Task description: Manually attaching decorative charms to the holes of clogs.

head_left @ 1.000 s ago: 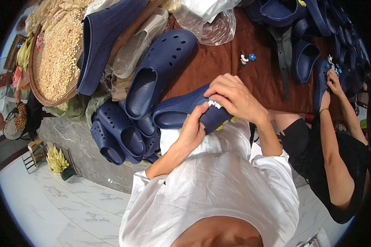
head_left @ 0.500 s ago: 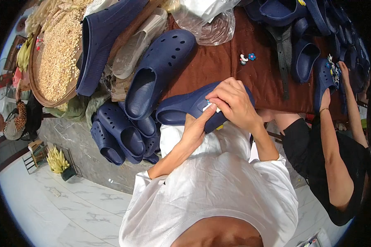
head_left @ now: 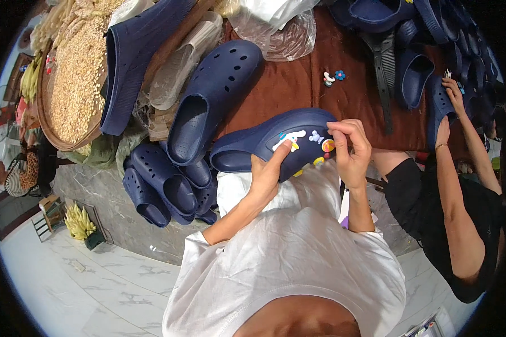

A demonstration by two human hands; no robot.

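A navy clog [head_left: 247, 135] lies on its side above my lap, its opening toward the left. My left hand [head_left: 267, 174] grips it at the instep, the thumb pressed by a white cartoon charm [head_left: 289, 138]. Along its upper sit a lilac charm [head_left: 316, 136], a round orange-yellow charm [head_left: 328, 145] and a yellow charm [head_left: 319, 161] near the lower edge. At the toe, my right hand [head_left: 351, 149] has its fingers bent, with thumb and forefinger closed against the clog's tip. Two small charms, one white and a blue flower [head_left: 340, 75], lie on the brown cloth [head_left: 354, 106].
Another navy clog [head_left: 216, 84] rests on the cloth ahead; more clogs [head_left: 163, 174] are piled at the left edge. A round tray of grain [head_left: 76, 78] stands far left. Clear plastic bags [head_left: 281, 33] lie at the back. On the right, another person's hands [head_left: 454, 95] handle a clog.
My right hand has moved off the white charm to the clog's toe, uncovering the charms. My left hand stays on the clog. The other person's upper hand has moved onto their clog.
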